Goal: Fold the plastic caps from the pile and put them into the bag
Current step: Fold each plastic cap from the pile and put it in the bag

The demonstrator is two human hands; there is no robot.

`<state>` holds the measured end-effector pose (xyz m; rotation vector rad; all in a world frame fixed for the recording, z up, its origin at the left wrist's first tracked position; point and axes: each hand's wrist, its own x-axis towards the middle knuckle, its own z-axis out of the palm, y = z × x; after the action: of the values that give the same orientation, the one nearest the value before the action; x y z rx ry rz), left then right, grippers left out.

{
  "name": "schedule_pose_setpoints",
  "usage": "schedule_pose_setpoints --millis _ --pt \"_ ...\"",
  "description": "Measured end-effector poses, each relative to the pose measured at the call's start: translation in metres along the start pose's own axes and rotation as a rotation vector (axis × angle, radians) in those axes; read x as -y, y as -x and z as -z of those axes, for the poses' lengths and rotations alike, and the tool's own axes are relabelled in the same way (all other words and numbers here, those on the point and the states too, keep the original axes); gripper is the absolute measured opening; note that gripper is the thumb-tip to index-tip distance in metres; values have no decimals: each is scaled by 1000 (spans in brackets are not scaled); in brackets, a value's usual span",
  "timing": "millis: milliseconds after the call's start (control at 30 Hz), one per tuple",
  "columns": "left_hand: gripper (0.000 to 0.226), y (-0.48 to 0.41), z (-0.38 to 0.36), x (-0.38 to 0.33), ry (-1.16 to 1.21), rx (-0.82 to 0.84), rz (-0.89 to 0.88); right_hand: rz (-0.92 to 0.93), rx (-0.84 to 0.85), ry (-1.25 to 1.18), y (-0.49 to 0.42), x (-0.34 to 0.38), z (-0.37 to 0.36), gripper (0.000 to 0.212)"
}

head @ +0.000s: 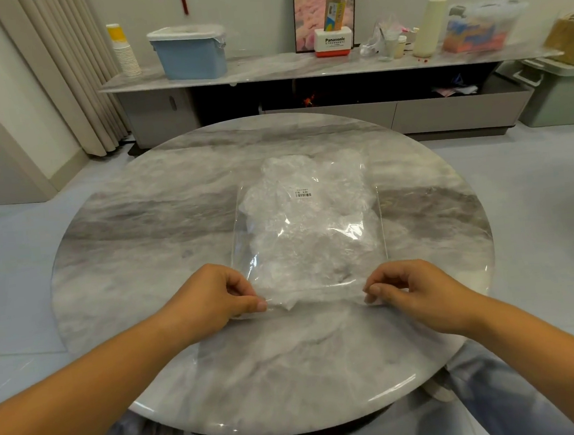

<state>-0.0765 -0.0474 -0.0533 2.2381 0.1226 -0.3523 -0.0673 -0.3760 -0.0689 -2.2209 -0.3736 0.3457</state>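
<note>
A clear plastic bag [308, 222] lies flat in the middle of the round marble table [137, 249], its mouth towards me. It is stuffed with crumpled white plastic caps [302, 250] and bears a small barcode label on its upper face. My left hand [216, 296] pinches the bag's near left corner between thumb and forefinger. My right hand [411, 284] pinches the near right corner the same way. A bit of white plastic pokes out at the mouth between my hands. No loose pile of caps shows on the table.
Beyond the table stands a long low cabinet [301, 67] with a blue bin [190, 51], a stack of paper cups [124, 50], a Panasonic box and several containers. Curtains hang at the left. A green bin sits on the floor at the far right.
</note>
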Motion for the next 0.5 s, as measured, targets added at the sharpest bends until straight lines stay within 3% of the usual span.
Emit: schedule_pose_setpoints --millis 300,500 --pt "31 -12 -7 7 130 -110 31 -45 -159 -14 -7 1 -5 14" --pt "33 -17 -14 10 68 -202 -40 -75 -311 53 -12 -3 -10 12"
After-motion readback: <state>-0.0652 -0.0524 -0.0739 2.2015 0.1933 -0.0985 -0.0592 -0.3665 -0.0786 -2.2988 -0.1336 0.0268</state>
